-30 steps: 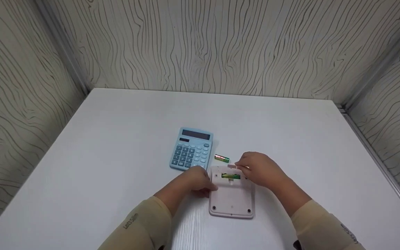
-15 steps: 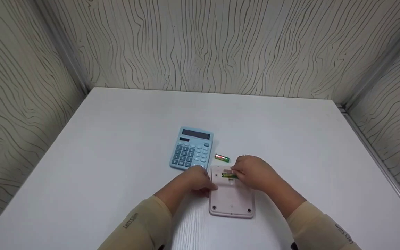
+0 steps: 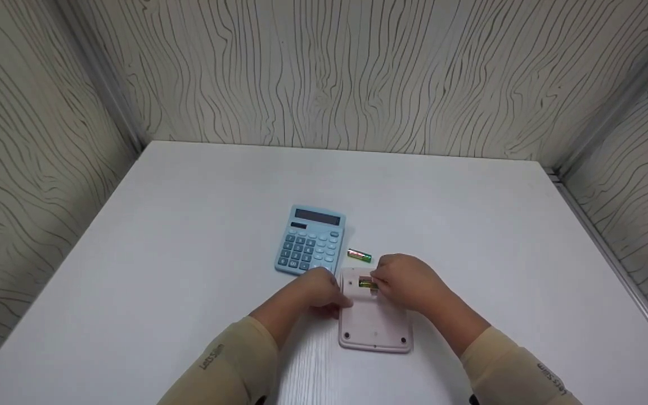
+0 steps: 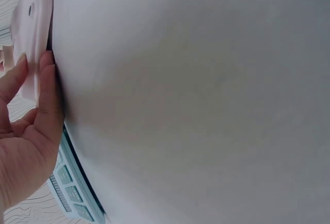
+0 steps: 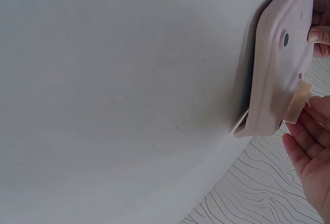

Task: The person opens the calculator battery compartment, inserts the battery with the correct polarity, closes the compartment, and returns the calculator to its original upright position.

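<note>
A pink calculator lies back side up, a green battery showing in its open compartment. My left hand grips its left edge; in the left wrist view the thumb of that hand is on the back and the fingers are along the side. My right hand is over the compartment's right part. The right wrist view shows a small pale cover pinched in this hand, tilted above the calculator's back.
A blue calculator lies face up just beyond my left hand. One loose green battery lies on the white table between the two calculators' upper ends. Patterned walls stand behind and at both sides.
My right hand has moved left and slightly down with the small cover, from beyond the pink calculator's top edge to over the compartment. My left hand has stayed in place.
</note>
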`<state>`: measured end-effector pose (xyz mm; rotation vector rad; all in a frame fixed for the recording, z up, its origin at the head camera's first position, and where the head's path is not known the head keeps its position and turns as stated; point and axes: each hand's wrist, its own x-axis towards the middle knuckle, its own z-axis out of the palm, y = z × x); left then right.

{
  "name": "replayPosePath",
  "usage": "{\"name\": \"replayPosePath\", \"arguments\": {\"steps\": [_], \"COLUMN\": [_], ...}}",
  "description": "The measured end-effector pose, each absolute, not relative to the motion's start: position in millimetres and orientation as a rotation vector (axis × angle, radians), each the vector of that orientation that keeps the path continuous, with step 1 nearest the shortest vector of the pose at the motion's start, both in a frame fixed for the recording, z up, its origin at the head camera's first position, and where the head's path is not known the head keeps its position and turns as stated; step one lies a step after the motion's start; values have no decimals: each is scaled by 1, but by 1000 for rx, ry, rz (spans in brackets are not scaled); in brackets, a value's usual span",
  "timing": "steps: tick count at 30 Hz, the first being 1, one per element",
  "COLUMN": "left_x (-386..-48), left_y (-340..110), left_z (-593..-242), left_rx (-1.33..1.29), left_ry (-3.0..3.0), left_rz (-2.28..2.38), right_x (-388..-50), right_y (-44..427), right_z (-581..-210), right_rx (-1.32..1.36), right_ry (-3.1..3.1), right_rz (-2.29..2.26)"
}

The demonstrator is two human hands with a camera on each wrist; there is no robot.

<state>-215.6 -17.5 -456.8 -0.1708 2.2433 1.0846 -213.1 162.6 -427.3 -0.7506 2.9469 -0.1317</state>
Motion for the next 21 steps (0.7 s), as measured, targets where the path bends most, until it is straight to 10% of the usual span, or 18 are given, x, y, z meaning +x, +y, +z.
{"name": "replayPosePath", "arguments": {"steps": [21], "left_x": [-218], "left_y": [-18], "left_z": [-459], "left_rx": [-139], "left_ry": [2251], "left_rz": [1057], "right_x": [-207], "right_y": [163], "right_z": [-431], "right_rx": [-847], "right_ry": [2951], "right_rz": [-136]}}
